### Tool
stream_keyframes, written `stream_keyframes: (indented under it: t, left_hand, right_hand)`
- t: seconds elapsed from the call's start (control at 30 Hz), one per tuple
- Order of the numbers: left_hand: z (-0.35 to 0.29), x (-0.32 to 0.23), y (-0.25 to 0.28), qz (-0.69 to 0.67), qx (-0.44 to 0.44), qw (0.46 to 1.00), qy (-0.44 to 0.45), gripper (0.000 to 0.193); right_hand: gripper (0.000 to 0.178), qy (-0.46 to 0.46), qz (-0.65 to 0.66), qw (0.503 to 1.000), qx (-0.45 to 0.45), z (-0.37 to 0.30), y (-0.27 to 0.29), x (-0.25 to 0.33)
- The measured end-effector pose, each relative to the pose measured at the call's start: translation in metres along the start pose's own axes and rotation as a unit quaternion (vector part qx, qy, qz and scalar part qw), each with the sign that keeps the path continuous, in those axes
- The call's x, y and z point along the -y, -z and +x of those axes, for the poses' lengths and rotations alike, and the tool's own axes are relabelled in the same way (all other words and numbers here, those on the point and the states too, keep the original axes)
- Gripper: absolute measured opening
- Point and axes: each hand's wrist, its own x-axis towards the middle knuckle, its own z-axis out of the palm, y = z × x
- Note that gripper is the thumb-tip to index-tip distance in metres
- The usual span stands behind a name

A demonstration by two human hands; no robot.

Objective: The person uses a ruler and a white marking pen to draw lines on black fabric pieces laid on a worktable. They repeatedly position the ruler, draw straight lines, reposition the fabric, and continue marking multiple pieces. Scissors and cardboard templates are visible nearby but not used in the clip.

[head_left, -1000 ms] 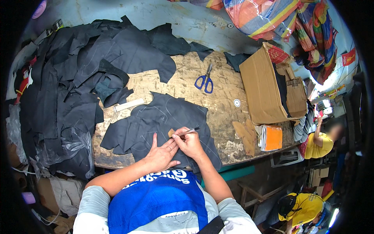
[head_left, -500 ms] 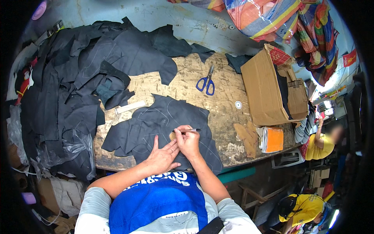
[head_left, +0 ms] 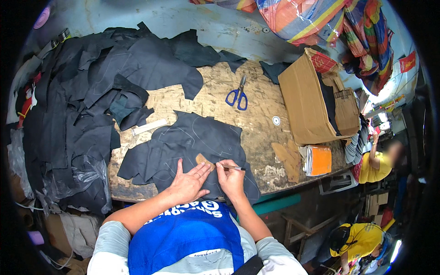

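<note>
A black leather piece [head_left: 183, 133] with pale drawn outlines lies on the worktable in front of me. On it rests a small tan template [head_left: 200, 158]. My left hand [head_left: 187, 184] lies flat with fingers spread, its fingertips pressing on the template's lower part and hiding some of it. Just to the right, my right hand [head_left: 230, 180] is closed around a slim pen [head_left: 238, 168], its tip near the template's right edge. Farther off on the tabletop lie blue-handled scissors [head_left: 237, 99], apart from both hands.
A heap of black leather [head_left: 64, 105] covers the table's left. A pale strip [head_left: 149, 127] lies beside the marked piece. To the right are a cardboard box [head_left: 300, 98], a brown scrap [head_left: 287, 160] and an orange-faced bundle [head_left: 318, 160]. Two people in yellow are beyond the worktable [head_left: 261, 133].
My right hand and the pen have moved right and slightly down, from the template's upper side to its right edge, uncovering more of it. My left hand still lies flat.
</note>
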Motion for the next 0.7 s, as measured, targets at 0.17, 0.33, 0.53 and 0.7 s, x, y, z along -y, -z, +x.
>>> stream_keyframes:
  t: [0.17,0.33,0.53,0.7]
  left_hand:
    - [0.005,0.0,0.009,0.013,0.001,1.0,0.011,0.068]
    - [0.012,0.015,0.027,-0.038,0.02,0.999,-0.016,0.071]
    - [0.024,0.032,0.034,-0.151,0.014,0.988,-0.001,0.115]
    - [0.027,0.035,0.033,-0.173,0.025,0.984,0.029,0.115]
  right_hand:
    - [0.009,-0.055,0.083,0.995,-0.013,-0.011,0.001,-0.015]
    - [0.007,0.097,-0.038,0.995,-0.001,-0.011,0.004,-0.004]
    - [0.013,0.241,-0.186,0.948,0.089,-0.012,-0.001,0.019]
    - [0.014,0.203,-0.082,0.971,0.1,-0.004,-0.022,0.022]
